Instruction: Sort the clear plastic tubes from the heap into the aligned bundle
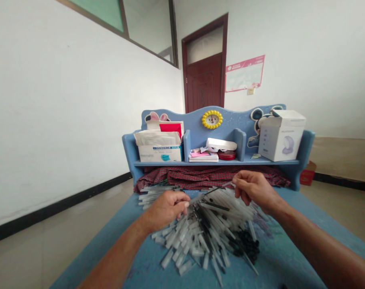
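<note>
My right hand (251, 188) is closed in a pinch on the end of a thin pen refill (217, 189), dark along part of its length. The refill slants down toward my left hand (170, 206). That hand is also closed, its thumb and forefinger pinching what looks like a clear pen barrel (195, 199); its far part is hidden by the fingers. Below both hands spreads a heap of translucent pen barrels (182, 237), with several dark refills among them. Small black pen caps (250, 245) lie at the heap's right side.
More barrels (144, 197) lie in a row at the left, by a folded plaid cloth (197, 178). Behind, a blue shelf (215, 163) on the desk (146, 265) bears a mask box (160, 153), papers (203, 157), a red round tin (227, 155) and a white carton (281, 138).
</note>
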{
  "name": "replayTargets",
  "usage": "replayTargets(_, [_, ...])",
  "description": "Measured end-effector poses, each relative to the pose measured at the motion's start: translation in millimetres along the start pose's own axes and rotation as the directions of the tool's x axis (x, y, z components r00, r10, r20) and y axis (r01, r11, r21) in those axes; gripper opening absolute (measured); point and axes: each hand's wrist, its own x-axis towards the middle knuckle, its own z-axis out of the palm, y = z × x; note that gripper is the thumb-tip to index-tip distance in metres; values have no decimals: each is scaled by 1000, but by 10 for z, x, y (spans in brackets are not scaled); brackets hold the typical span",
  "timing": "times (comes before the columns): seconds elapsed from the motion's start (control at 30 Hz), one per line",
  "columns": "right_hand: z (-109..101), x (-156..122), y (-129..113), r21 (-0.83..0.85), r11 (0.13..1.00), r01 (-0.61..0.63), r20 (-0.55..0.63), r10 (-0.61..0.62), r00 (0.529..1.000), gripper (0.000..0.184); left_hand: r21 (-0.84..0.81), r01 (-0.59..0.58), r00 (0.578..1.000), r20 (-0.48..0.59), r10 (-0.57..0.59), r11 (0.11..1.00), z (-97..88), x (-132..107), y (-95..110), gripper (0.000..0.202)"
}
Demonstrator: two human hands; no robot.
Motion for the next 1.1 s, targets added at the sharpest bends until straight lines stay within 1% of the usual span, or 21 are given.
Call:
replayTargets(0.07, [-84,28,-10,-32,999,13,-103,-16,995,22,-6,64,998,-18,-64,998,-93,29,-99,24])
replayTargets(0.13, [-134,40,-9,-134,991,10,-144,-30,989,20,-35,122,988,-87,-125,992,-144,52,-175,23])
replayTargets(0.17, [-147,39,-7,-215,976,9,-131,-38,991,19,-68,139,981,-126,-147,988,-149,59,-195,23])
replayTargets(0.23, [-159,31,-3,-405,914,30,-47,-53,997,17,-158,139,974,-158,-164,978,-119,62,-192,25])
replayTargets(0.3, [-171,21,-6,-581,809,82,73,-49,996,18,-263,113,980,-131,-151,958,-52,53,-140,27])
replayTargets(0.37, [-187,10,-20,-724,677,130,157,-21,987,19,-366,95,986,-91,-137,926,33,35,-58,29])
replayTargets(0.4, [-194,2,-33,-785,603,141,171,-8,985,18,-414,90,988,-78,-134,906,75,24,-13,29])
replayTargets(0.47, [-186,-26,-71,-873,468,138,151,-9,989,19,-495,87,990,-51,-129,865,153,-3,77,28])
replayTargets(0.5, [-166,-48,-95,-892,431,137,138,-29,990,21,-526,88,991,-39,-127,846,189,-17,119,26])
replayTargets(0.53, [-135,-76,-120,-894,423,144,131,-60,990,22,-552,91,992,-27,-127,829,223,-31,155,24])
replayTargets(0.6, [-41,-147,-166,-854,479,202,156,-134,979,22,-584,111,992,14,-127,804,290,-52,211,23])
replayTargets(0.67, [75,-231,-198,-786,540,301,214,-220,952,22,-588,138,990,71,-119,797,358,-68,247,24])
replayTargets(0.7, [132,-273,-207,-761,538,363,255,-267,930,23,-579,146,989,104,-105,802,390,-75,260,25])
replayTargets(0.73, [182,-313,-211,-742,513,431,307,-312,899,23,-565,149,987,133,-89,811,418,-82,272,26])
replayTargets(0.8, [251,-377,-213,-708,422,566,431,-376,820,19,-532,143,983,177,-56,835,450,-100,295,27])
replayTargets(0.87, [266,-407,-215,-666,353,657,541,-378,751,15,-477,137,975,220,-33,868,430,-125,316,29])
replayTargets(0.9, [252,-408,-220,-653,347,673,567,-365,739,16,-430,132,970,242,-27,893,396,-139,323,28])
replayTargets(0.93, [227,-399,-229,-650,353,673,574,-352,740,18,-371,125,964,265,-24,920,349,-152,326,26])
replayTargets(1.0, [155,-365,-254,-668,381,640,544,-336,769,22,-253,106,958,286,-30,962,232,-175,318,22])
replayTargets(1.03, [117,-345,-269,-675,395,623,524,-336,782,23,-208,97,959,281,-35,973,174,-181,308,22])
replayTargets(1.1, [57,-316,-300,-671,416,614,508,-346,789,23,-165,89,965,257,-44,982,83,-183,279,27])
